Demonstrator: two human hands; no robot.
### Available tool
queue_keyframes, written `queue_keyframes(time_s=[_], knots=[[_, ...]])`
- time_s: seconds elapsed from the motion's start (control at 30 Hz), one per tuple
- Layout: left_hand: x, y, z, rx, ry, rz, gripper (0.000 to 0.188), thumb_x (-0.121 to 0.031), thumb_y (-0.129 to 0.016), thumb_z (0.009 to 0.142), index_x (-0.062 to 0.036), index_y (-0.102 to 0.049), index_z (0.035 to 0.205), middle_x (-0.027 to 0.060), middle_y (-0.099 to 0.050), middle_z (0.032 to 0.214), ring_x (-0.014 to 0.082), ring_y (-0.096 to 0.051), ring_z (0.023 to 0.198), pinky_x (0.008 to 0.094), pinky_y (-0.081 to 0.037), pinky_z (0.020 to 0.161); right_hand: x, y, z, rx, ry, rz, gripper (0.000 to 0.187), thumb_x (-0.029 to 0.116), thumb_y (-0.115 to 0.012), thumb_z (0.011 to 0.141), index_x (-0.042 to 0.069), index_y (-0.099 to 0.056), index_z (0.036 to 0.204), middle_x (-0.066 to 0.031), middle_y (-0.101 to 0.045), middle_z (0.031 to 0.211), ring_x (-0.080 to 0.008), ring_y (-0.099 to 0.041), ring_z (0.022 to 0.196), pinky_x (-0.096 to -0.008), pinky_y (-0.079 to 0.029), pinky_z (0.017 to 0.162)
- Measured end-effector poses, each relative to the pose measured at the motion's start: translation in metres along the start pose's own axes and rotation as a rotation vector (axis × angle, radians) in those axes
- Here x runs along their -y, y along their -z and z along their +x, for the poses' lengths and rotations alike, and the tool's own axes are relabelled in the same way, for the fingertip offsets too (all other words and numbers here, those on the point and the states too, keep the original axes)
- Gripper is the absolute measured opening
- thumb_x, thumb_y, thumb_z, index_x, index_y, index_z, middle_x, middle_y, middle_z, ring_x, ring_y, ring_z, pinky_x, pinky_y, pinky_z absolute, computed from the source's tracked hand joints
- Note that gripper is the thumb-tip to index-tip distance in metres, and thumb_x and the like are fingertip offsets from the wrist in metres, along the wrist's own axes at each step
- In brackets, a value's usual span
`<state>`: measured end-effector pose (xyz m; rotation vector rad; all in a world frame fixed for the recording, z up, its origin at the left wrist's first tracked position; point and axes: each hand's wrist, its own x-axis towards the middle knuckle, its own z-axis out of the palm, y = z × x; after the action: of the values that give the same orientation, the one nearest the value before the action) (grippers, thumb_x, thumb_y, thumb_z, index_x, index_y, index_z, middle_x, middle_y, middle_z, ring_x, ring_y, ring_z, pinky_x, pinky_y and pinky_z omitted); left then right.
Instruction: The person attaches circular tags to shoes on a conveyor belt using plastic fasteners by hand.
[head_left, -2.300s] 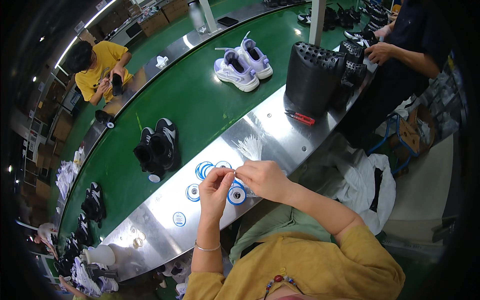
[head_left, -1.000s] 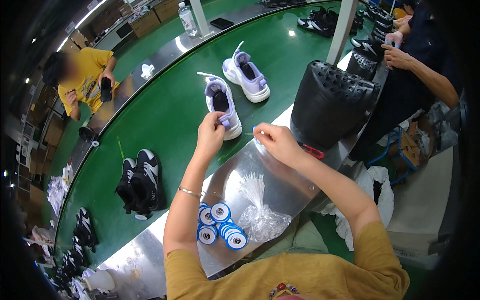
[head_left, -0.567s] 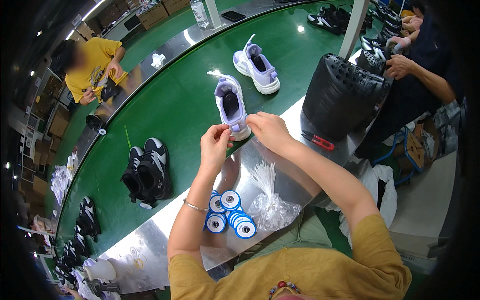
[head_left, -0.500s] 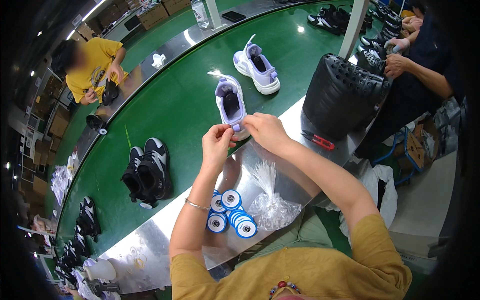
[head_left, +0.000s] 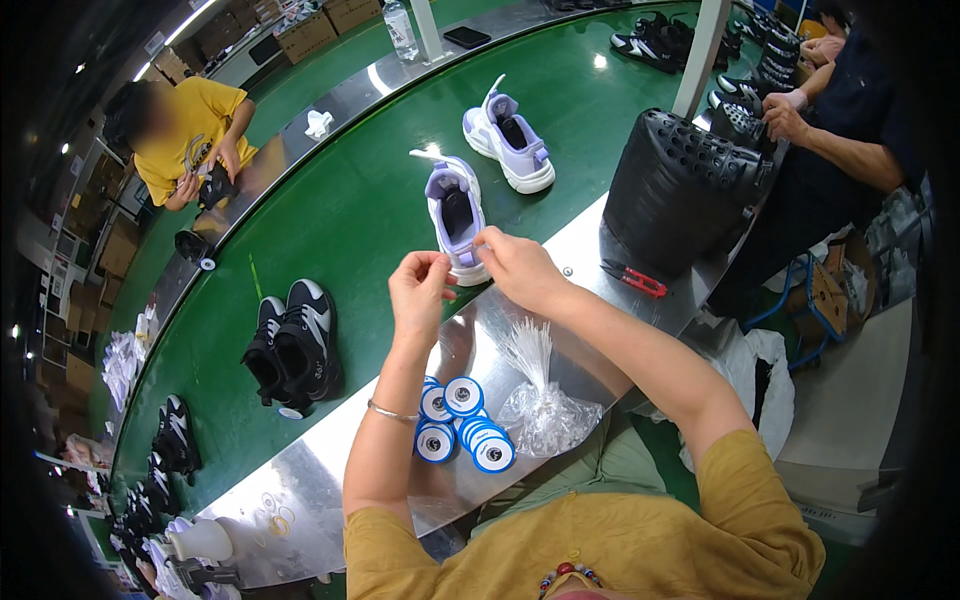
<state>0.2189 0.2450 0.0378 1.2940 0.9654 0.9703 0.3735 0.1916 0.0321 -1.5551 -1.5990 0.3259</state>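
Note:
A white and lavender sneaker stands on the green belt, its heel toward me. My right hand is closed in a pinch at the right side of its heel; whatever lies between the fingertips is too small to make out. Just left of the heel, my left hand has thumb and fingers pinched together, and any thin thing in them cannot be made out. The matching sneaker stands farther back. Before me lie round blue and white tags and a bundle of thin white plastic strands in a clear bag.
Black sneakers stand on the green belt at left. A large black perforated container and a red-handled cutter are on the metal ledge at right. Co-workers handle shoes across the belt and at far right.
My left hand has drawn slightly down and left, away from the sneaker's heel. My right hand has shifted a little left. The sneaker sits slightly farther left and nearer.

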Motion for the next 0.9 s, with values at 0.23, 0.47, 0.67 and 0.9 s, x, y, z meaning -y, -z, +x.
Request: queue_keyframes(time_s=[0.23, 0.47, 0.67, 0.9], knots=[[-0.018, 0.005, -0.011, -0.059, -0.224, 0.08, 0.008, -0.008, -0.058, 0.089, -0.0001, -0.058, 0.09, 0.0047, -0.062, 0.087, 0.0077, -0.057, 0.071, 0.0188, -0.045, 0.054, 0.007, 0.027, -0.004, 0.031, -0.067, 0.234, 0.017, 0.005, -0.045, 0.09, 0.001, -0.052, 0.105, -0.0105, -0.056, 0.069, -0.0177, -0.056, 0.062, -0.0312, -0.044, 0.06], [-0.018, -0.026, -0.014, 0.214, -0.325, 0.289, 0.005, -0.005, -0.053, 0.091, -0.0005, -0.055, 0.094, 0.0023, -0.06, 0.075, 0.0059, -0.056, 0.066, 0.0195, -0.043, 0.053, 0.02, 0.021, 0.005, 0.028, -0.134, 0.583, 0.014, 0.008, -0.051, 0.09, -0.001, -0.053, 0.1, -0.0092, -0.06, 0.068, -0.015, -0.058, 0.061, -0.0278, -0.045, 0.056], [-0.008, -0.022, -0.007, 0.16, -0.256, 0.262, 0.004, -0.005, -0.051, 0.092, -0.0013, -0.052, 0.092, 0.0017, -0.058, 0.075, 0.0044, -0.05, 0.06, 0.0181, -0.04, 0.05, 0.006, 0.03, 0.007, 0.071, -0.446, 0.94, 0.016, 0.013, -0.056, 0.09, 0.0, -0.057, 0.099, -0.0011, -0.057, 0.07, -0.0013, -0.041, 0.051, -0.0174, -0.033, 0.044], [-0.007, -0.018, -0.01, 0.174, -0.209, 0.211, 0.004, -0.006, -0.051, 0.092, -0.0016, -0.052, 0.091, 0.0018, -0.058, 0.076, 0.0043, -0.049, 0.06, 0.0176, -0.039, 0.048, 0.01, 0.02, 0.008, 0.201, -0.425, 0.971, 0.014, 0.014, -0.061, 0.087, 0.001, -0.06, 0.091, 0.0006, -0.059, 0.075, -0.0017, -0.045, 0.057, -0.0178, -0.034, 0.047]])
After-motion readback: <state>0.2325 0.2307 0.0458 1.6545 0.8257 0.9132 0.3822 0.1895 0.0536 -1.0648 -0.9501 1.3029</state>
